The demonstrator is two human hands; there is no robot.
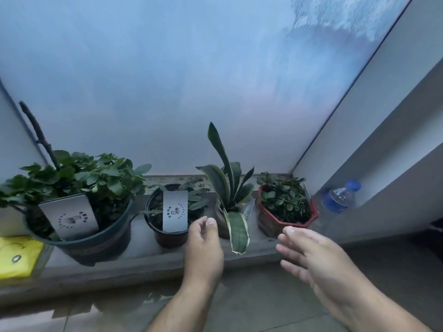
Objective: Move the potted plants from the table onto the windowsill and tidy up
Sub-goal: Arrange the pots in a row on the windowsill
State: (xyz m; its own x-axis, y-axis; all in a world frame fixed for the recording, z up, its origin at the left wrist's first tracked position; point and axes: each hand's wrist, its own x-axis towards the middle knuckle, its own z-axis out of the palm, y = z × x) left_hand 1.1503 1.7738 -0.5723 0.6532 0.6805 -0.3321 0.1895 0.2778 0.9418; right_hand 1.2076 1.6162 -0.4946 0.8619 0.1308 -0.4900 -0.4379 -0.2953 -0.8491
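Grey sill: I see the stone windowsill [143, 257] carrying all four pots.
Left hand: my left hand [203, 250] hovers just before the snake plant [227, 188], fingers loosely curled, holding nothing.
Right hand: my right hand [309, 255] is spread, fingers straight, empty, right of that plant.
Pots: round dark-green pot [96, 243] far left; small black pot [167, 236] just left; red angular pot [285, 221] right.
Bottle: clear plastic bottle [340, 197], blue cap, further right.

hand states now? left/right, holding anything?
Left hand: open, holding nothing, near the snake plant.
Right hand: open, fingers relaxed, holding nothing.
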